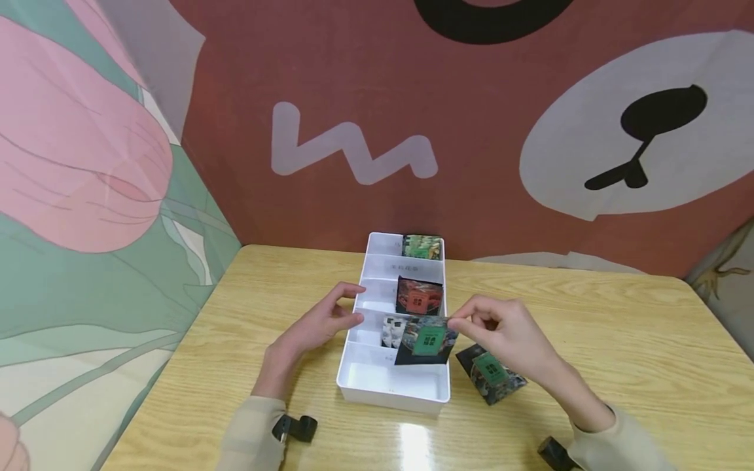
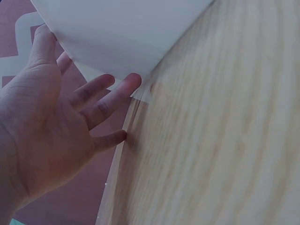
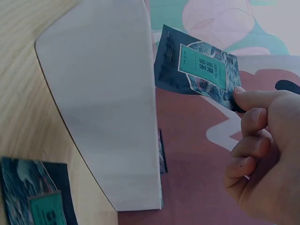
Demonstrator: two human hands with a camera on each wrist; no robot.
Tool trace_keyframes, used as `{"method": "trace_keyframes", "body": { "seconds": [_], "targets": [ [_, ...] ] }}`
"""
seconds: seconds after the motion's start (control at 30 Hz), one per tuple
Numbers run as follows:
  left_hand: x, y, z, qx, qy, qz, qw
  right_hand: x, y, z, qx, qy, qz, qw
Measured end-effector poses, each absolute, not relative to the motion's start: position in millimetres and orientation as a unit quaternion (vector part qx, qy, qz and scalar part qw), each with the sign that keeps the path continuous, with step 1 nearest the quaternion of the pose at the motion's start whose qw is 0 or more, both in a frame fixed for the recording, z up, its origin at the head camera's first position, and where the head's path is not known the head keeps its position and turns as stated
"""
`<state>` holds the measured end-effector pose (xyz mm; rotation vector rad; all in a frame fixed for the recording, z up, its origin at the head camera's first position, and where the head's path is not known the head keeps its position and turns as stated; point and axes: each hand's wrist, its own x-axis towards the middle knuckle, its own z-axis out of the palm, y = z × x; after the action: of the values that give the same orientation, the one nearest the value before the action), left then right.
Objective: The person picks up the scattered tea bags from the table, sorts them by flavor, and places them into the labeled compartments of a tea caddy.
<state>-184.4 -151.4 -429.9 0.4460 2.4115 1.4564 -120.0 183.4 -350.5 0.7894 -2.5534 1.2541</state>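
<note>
My right hand point(image 1: 506, 330) pinches a dark sachet with a green label point(image 1: 429, 340) by its corner between thumb and forefinger. In the right wrist view the held sachet point(image 3: 197, 68) shows at the rim of the white divided box point(image 3: 101, 103). My left hand point(image 1: 312, 327) is at the box's left side, thumb and fingertips right at the rim, fingers spread. The left wrist view shows those fingers point(image 2: 110, 101) loosely bent beside the white wall. Inside the box point(image 1: 394, 396) are a red-labelled sachet point(image 1: 419, 297), partly covered white packets point(image 1: 391, 331) and green sachets point(image 1: 421, 247).
A second green-labelled dark sachet point(image 1: 491, 374) lies on the wooden table point(image 1: 612, 340), right of the box. Behind the table's far edge hangs a brown and white cartoon backdrop point(image 1: 471, 131). A flowered panel point(image 1: 82, 157) stands on the left.
</note>
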Motion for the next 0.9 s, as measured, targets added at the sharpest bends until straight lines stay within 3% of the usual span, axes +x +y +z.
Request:
{"method": "trace_keyframes", "body": {
  "seconds": [0.9],
  "targets": [
    [-185, -151, -431, 0.151, 0.838, 0.503, 0.148, -125, 175, -381, 0.267, -0.872, 0.410, 0.030]
  ]
}}
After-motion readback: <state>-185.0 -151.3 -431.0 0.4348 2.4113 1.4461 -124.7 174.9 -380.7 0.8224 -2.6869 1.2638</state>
